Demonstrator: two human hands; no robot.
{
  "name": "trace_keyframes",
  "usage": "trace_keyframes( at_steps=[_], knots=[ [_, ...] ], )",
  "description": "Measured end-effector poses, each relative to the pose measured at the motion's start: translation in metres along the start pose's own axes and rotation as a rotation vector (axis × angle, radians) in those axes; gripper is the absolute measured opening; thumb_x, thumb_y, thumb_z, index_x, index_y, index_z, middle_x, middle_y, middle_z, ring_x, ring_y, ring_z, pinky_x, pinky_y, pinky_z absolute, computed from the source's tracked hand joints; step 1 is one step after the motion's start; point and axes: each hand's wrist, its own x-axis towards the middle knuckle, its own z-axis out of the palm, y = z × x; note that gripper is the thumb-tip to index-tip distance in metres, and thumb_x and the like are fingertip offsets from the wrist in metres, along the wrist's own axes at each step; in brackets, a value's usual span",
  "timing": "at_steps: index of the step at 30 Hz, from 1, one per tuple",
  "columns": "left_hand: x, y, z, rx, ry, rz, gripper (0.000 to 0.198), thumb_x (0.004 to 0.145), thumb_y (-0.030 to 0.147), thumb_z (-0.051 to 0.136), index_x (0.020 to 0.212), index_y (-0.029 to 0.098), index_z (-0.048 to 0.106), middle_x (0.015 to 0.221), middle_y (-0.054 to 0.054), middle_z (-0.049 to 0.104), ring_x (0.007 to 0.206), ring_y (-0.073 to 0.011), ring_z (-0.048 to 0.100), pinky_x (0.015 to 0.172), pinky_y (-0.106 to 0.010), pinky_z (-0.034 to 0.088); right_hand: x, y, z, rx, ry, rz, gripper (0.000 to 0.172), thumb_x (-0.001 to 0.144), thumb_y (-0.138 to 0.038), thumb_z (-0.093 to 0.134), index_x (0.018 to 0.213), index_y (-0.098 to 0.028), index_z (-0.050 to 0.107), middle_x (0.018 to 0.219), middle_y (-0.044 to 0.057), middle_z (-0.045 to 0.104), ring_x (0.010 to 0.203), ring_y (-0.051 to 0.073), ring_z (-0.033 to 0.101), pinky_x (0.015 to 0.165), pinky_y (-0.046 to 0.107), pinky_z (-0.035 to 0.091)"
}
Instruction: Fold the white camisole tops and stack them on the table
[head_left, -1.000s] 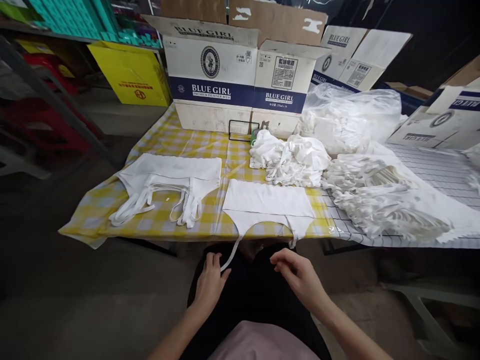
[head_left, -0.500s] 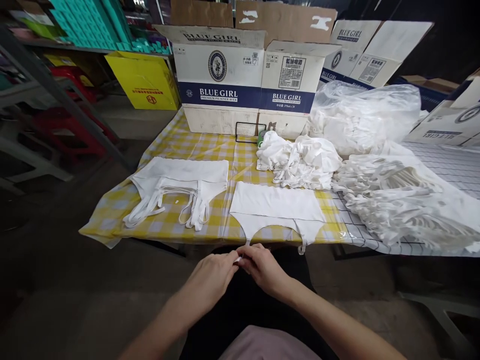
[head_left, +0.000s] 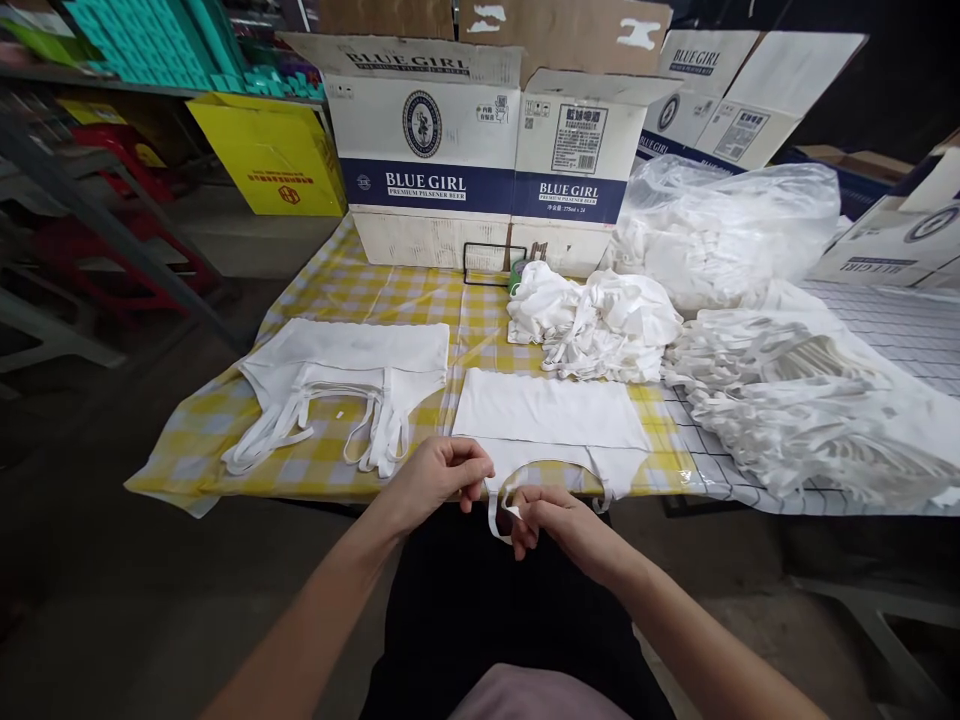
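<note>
A white strappy camisole top (head_left: 551,410) lies flat near the table's front edge, its strap side toward me. One of its shoulder straps (head_left: 493,515) hangs over the edge in a loop. My right hand (head_left: 551,520) is closed on the end of that strap, just off the edge. My left hand (head_left: 442,475) is closed in a pinch beside the top of the strap; whatever is between its fingertips is too small to make out. Left of this top, a stack of similar white tops (head_left: 352,350) rests with its straps bunched toward the front.
Crumpled white garments (head_left: 600,320) lie behind the top, and a large layered pile (head_left: 795,400) spreads to the right. A clear plastic bag (head_left: 727,220) sits behind it. A beer carton (head_left: 427,190) stands at the back, with a green tape roll (head_left: 517,274) in front.
My hands have come apart and moved up toward the table edge. The left one has gone up and left; the right one now draws the strap out in a loop.
</note>
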Motion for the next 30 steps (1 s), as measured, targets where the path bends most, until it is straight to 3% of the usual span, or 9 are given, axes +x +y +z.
trace_keyframes(
  at_steps=[3,8,13,18,21,24,28,30],
  knots=[
    [0.004,-0.002,0.004,0.025,0.012,-0.004,0.029,0.079,0.042,0.054,0.073,0.014,0.059,0.059,0.001,0.058,0.046,-0.0078,0.052,0.049,-0.019,0.039,0.002,-0.002,-0.002,0.084,0.021,-0.002,0.017,0.081,-0.021,0.045,0.066,-0.016,0.052,0.061,-0.002,0.049,0.061,0.013,0.055,0.069,0.027,0.04],
    [-0.001,-0.019,0.012,0.232,0.062,-0.036,0.049,0.083,0.054,0.043,0.063,0.012,0.061,0.048,0.002,0.051,0.036,-0.006,0.043,0.042,-0.02,0.031,0.005,-0.004,-0.004,0.297,0.04,-0.033,0.02,0.083,-0.031,0.048,0.071,-0.016,0.051,0.066,0.001,0.053,0.06,0.014,0.053,0.067,0.029,0.04],
    [-0.002,-0.033,0.022,-0.014,-0.018,-0.024,0.046,0.083,0.054,0.045,0.073,0.012,0.061,0.056,0.001,0.052,0.04,-0.0052,0.041,0.04,-0.018,0.027,0.007,0.002,0.0,0.406,0.028,-0.03,0.021,0.085,-0.031,0.049,0.069,-0.016,0.052,0.062,-0.001,0.045,0.06,0.012,0.045,0.063,0.025,0.036],
    [0.004,-0.032,0.03,-0.327,-0.07,-0.083,0.047,0.081,0.054,0.05,0.076,0.009,0.063,0.059,-0.003,0.055,0.046,-0.0064,0.041,0.042,-0.018,0.025,0.008,0.003,0.005,0.417,-0.004,-0.075,0.022,0.086,-0.03,0.048,0.07,-0.015,0.052,0.062,0.0,0.042,0.062,0.013,0.042,0.065,0.027,0.034],
    [0.008,-0.025,0.033,-0.467,0.002,-0.049,0.035,0.076,0.046,0.062,0.084,0.011,0.064,0.062,-0.001,0.057,0.048,-0.0048,0.041,0.044,-0.017,0.025,0.008,0.004,0.004,0.379,-0.017,-0.07,0.021,0.087,-0.028,0.046,0.072,-0.015,0.052,0.063,0.0,0.042,0.063,0.013,0.041,0.064,0.027,0.033],
    [0.011,-0.012,0.031,-0.412,0.066,0.008,0.03,0.072,0.039,0.068,0.086,0.012,0.065,0.057,0.002,0.054,0.048,-0.0046,0.042,0.044,-0.016,0.028,0.006,0.003,0.002,0.323,0.003,-0.062,0.022,0.089,-0.03,0.045,0.073,-0.015,0.051,0.061,-0.001,0.037,0.062,0.012,0.038,0.062,0.026,0.033],
    [0.01,0.019,0.031,-0.14,0.187,0.139,0.025,0.076,0.037,0.064,0.084,0.013,0.062,0.057,0.003,0.053,0.049,-0.0066,0.048,0.046,-0.018,0.037,0.002,-0.003,0.001,0.035,0.176,-0.179,0.014,0.085,-0.031,0.053,0.093,-0.02,0.051,0.073,-0.002,0.042,0.065,0.012,0.04,0.063,0.025,0.036],
    [0.007,0.036,0.033,-0.044,0.252,0.209,0.02,0.076,0.033,0.063,0.085,0.015,0.06,0.057,0.004,0.053,0.048,-0.0058,0.047,0.046,-0.017,0.038,0.001,-0.009,0.003,-0.229,0.319,-0.304,0.028,0.081,-0.029,0.058,0.106,-0.023,0.048,0.081,-0.001,0.046,0.07,0.013,0.043,0.067,0.025,0.038]
  ],
)
